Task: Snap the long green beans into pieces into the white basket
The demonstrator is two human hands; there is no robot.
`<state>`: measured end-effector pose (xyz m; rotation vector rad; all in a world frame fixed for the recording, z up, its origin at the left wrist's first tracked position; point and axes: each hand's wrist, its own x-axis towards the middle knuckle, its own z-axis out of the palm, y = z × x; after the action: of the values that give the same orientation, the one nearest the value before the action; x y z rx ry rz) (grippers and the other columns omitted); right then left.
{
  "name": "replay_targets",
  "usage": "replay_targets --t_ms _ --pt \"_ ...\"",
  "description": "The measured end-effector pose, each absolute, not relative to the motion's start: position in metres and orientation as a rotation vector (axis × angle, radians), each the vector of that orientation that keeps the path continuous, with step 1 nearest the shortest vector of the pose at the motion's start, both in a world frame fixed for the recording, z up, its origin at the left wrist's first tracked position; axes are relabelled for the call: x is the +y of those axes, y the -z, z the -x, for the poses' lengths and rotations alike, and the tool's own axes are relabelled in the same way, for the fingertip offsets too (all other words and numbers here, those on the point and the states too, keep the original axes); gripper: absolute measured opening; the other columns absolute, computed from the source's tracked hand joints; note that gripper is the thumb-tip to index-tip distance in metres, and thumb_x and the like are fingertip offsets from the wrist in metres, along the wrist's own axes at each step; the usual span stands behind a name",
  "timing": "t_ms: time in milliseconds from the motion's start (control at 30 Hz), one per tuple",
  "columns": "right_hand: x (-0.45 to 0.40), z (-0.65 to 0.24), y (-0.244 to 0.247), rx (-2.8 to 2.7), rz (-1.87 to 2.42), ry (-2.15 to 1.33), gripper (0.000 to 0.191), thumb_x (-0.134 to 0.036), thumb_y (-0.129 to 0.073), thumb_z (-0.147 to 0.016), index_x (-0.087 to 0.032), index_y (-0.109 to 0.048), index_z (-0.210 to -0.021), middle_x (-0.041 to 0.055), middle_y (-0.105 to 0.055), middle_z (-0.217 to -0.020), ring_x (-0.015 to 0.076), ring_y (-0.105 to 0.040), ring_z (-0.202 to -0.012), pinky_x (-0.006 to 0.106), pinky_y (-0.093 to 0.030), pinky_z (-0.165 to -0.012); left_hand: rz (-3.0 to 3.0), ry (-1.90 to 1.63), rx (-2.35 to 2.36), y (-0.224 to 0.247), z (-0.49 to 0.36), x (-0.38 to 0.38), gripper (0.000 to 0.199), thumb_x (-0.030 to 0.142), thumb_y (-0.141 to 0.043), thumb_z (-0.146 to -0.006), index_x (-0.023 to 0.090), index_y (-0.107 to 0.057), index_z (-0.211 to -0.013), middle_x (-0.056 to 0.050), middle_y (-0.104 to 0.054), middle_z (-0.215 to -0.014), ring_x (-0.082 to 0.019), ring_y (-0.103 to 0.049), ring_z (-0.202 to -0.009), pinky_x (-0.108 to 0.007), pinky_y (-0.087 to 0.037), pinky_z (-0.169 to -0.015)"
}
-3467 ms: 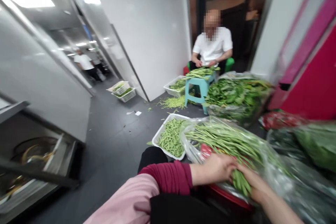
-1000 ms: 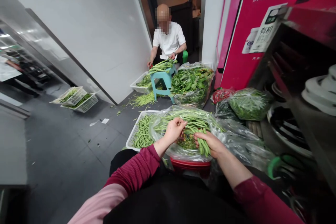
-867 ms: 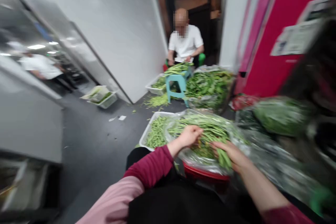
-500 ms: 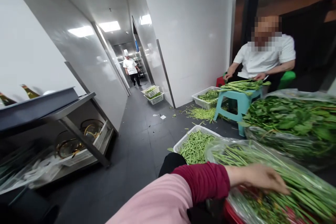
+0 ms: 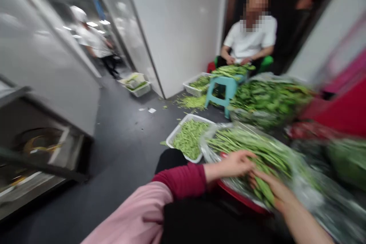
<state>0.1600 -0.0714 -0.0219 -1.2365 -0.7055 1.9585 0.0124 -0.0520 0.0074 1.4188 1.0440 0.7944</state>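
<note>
My left hand (image 5: 236, 164) is closed at the fingertips, which meet the fingers of my right hand (image 5: 271, 185). My right hand is wrapped round a small bunch of long green beans (image 5: 263, 190), whose ends point down toward me. What the left fingertips pinch is hidden and slightly blurred. Both hands are above an open clear plastic bag (image 5: 304, 175) of more long beans (image 5: 228, 141), which rests over a red basin (image 5: 246, 197). A white basket (image 5: 170, 139) of short-cut bean pieces (image 5: 190, 135) stands on the floor beyond my left forearm.
A co-worker (image 5: 251, 38) sits behind a turquoise stool (image 5: 221, 81) with green stalks on it. Leafy greens (image 5: 271, 99) in a bag lie nearby. Another person (image 5: 95, 42) is in the corridor by white baskets (image 5: 141, 90). A metal shelf (image 5: 68, 160) stands left.
My view has swung right. My left hand has drawn back from the beans in the bag, and my right hand has come into view holding beans. The corridor person is nearer and turned sideways.
</note>
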Motion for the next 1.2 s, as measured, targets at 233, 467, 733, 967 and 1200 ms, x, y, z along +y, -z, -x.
replay_targets --t_ms 233,467,733,967,1200 --pt "-0.058 -0.141 0.011 -0.648 1.04 -2.182 0.024 -0.024 -0.07 -0.06 -0.015 -0.059 -0.08 0.0009 -0.064 -0.064 0.0108 -0.056 -0.049 0.022 -0.046 -0.046 -1.526 -0.806 1.067 -0.017 0.018 -0.027 0.02 0.032 -0.053 -0.073 0.012 -0.057 -0.074 0.003 -0.051 -0.054 -0.006 -0.045 -0.048 -0.017 -0.035 -0.047" --pt "-0.078 -0.139 0.004 -0.938 0.964 -2.076 0.02 -0.023 -0.069 -0.063 -0.014 -0.057 -0.075 0.0002 -0.06 -0.06 0.011 -0.054 -0.048 0.023 -0.043 -0.048 -1.414 -0.851 1.127 -0.027 0.032 -0.037 0.025 0.039 -0.056 -0.07 0.015 -0.051 -0.067 0.005 -0.045 -0.05 -0.005 -0.036 -0.041 -0.018 -0.027 -0.041" --pt "-0.077 -0.108 0.018 -0.569 1.054 -1.743 0.015 -0.027 -0.068 -0.064 -0.018 -0.056 -0.066 -0.0033 -0.056 -0.054 0.0101 -0.051 -0.047 0.022 -0.045 -0.047 -1.167 -1.084 1.055 -0.008 0.03 -0.087 0.024 0.04 -0.05 -0.077 0.016 -0.048 -0.075 0.003 -0.051 -0.055 -0.007 -0.046 -0.044 -0.02 -0.039 -0.046" --pt "-0.054 -0.097 0.014 -0.62 1.286 -2.013 0.013 -0.021 -0.07 -0.061 -0.015 -0.063 -0.069 0.0002 -0.065 -0.059 0.013 -0.061 -0.052 0.022 -0.05 -0.053 -1.849 -0.777 1.176 -0.014 0.06 -0.086 0.017 0.028 -0.047 -0.081 0.015 -0.056 -0.077 -0.001 -0.06 -0.069 -0.01 -0.054 -0.062 -0.019 -0.041 -0.059" --pt "-0.057 -0.074 0.019 -0.821 1.315 -2.343 0.023 -0.022 -0.074 -0.06 -0.014 -0.065 -0.08 0.0063 -0.068 -0.065 0.0182 -0.065 -0.06 0.028 -0.051 -0.059 -1.95 -0.44 1.292 -0.009 0.112 -0.067 0.03 0.047 -0.057 -0.071 0.018 -0.059 -0.076 0.0 -0.06 -0.064 -0.014 -0.056 -0.059 -0.021 -0.039 -0.052"
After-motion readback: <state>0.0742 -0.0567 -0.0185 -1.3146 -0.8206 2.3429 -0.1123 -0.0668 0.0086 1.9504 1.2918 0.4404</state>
